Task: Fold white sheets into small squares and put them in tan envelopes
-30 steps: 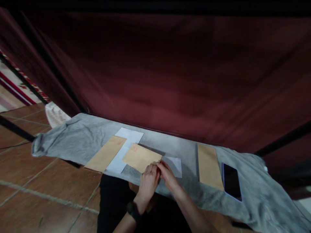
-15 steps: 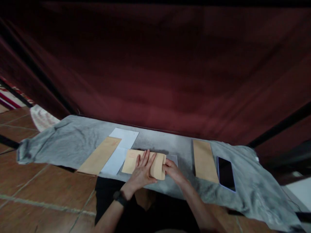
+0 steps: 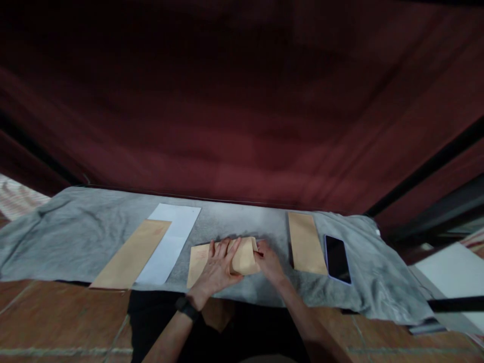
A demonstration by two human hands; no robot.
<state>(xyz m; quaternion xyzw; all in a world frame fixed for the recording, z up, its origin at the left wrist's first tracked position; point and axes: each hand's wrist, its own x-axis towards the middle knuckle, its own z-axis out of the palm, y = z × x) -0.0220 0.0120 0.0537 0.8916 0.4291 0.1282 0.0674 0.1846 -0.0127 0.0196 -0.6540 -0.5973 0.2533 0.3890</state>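
Note:
A tan paper envelope [image 3: 244, 256] lies crosswise in front of me, its right end gaping, with faint red print near its left end. My left hand [image 3: 220, 264] spans it from above, fingertips at the far edge and thumb along the near edge, gripping it. At the gaping end is my right hand [image 3: 269, 263], its fingers bent together and partly tucked into the mouth. What those fingers hold, if anything, is hidden.
To the left, another tan envelope [image 3: 132, 254] partly overlaps a white sheet [image 3: 176, 237]. A third tan envelope [image 3: 307, 243] and a phone [image 3: 338, 259] lie to the right. All rest on a grey cloth [image 3: 242, 214] before a dark red fabric panel [image 3: 234, 141].
The view has shifted a little. The pale piece of paper seen beside my right hand no longer shows. Both hands stay on the envelope, whose mouth now gapes around my right fingers.

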